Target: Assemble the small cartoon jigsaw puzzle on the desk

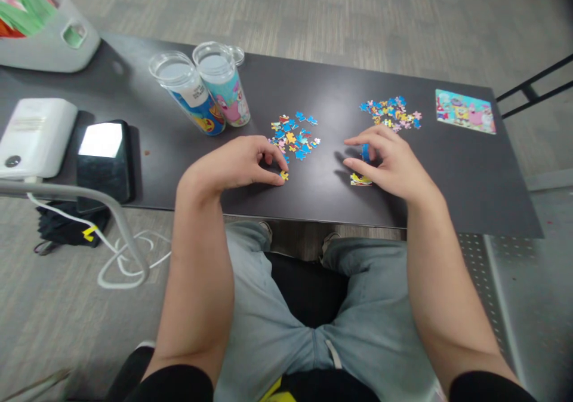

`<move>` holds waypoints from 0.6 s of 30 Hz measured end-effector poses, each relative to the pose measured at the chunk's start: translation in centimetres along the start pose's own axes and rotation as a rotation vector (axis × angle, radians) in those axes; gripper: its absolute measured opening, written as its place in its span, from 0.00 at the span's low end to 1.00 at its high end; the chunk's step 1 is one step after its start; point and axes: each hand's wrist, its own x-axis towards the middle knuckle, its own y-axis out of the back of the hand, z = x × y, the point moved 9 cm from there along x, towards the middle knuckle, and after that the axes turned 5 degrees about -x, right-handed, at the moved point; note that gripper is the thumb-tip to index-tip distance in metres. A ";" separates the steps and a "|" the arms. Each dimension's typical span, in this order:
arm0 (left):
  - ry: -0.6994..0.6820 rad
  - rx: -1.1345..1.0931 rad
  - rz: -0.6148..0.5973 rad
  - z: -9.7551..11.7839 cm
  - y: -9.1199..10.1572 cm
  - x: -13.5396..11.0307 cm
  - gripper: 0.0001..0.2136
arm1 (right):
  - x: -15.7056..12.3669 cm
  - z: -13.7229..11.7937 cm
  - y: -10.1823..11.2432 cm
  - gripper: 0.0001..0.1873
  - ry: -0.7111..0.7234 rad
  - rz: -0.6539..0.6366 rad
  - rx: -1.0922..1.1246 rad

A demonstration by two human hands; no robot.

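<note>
My left hand (250, 162) is closed, with thumb and fingertip pinching a small yellow jigsaw piece (285, 176) low over the black table. Just beyond those fingers lies a loose heap of blue, yellow and pink jigsaw pieces (301, 140). To the right, my right hand (385, 158) has its thumb and fingers spread apart. Under its thumb a yellow-and-white bit of puzzle (359, 180) rests near the table's front edge. A blue piece (366, 152) shows between the thumb and fingers, partly hidden by them; whether they touch it I cannot tell.
A second pile of pieces (394, 114) lies beyond my right hand, with a colourful picture card (465, 112) at far right. Two printed clear-topped canisters (190, 97) stand at back left. Further left are a black device (105, 166), a white box (38, 136) and a bin (76, 55).
</note>
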 end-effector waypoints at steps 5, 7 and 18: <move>0.047 -0.035 0.060 -1.0 0.0 -0.6 0.16 | 1.5 -1.7 -2.3 0.11 0.026 -0.053 -0.040; 0.050 -0.068 0.075 -1.1 -0.1 -0.8 0.16 | 2.1 -2.4 -3.4 0.10 0.042 -0.064 -0.066; 0.054 -0.091 0.305 -2.7 1.8 -1.7 0.07 | 5.0 -5.1 -7.8 0.06 0.112 -0.085 -0.188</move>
